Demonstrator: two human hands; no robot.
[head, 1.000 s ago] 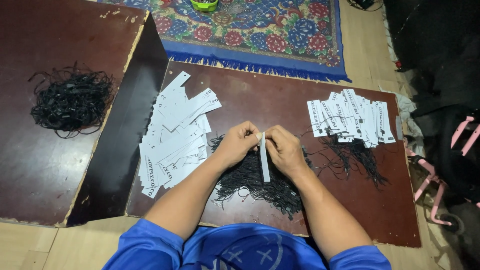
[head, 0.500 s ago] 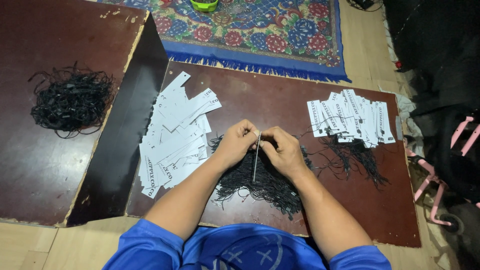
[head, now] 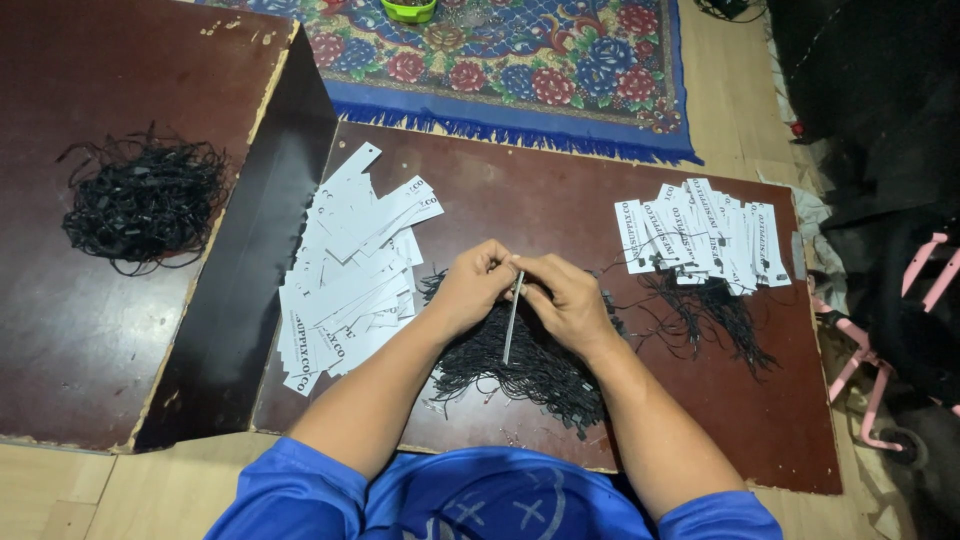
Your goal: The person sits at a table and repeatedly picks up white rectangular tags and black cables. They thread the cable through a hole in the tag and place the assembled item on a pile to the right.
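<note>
Head view, hands: the left hand (head: 478, 287) and the right hand (head: 562, 298) meet over the middle of the dark brown board (head: 560, 200); both pinch the top of one narrow white paper tag (head: 511, 318), fingers closed tight on it.
Head view, tag: it hangs edge-on between the two hands, so only a thin pale strip shows; its face cannot be read.
Head view, under the hands: a heap of black strings (head: 520, 365) lies on the board, partly covered by both wrists and forearms.
Head view, string in the grip: too fine to make out whether one runs through the tag.
Head view, left of the hands: a loose spread of white tags (head: 345, 275), overlapping.
Head view, right of the hands: a row of white tags with black strings attached (head: 705, 240), strings trailing toward the near edge.
Head view, far left: a second tangle of black strings (head: 140, 198) on a separate board.
Head view, top edge: a patterned rug (head: 520, 70), cut off by the frame.
</note>
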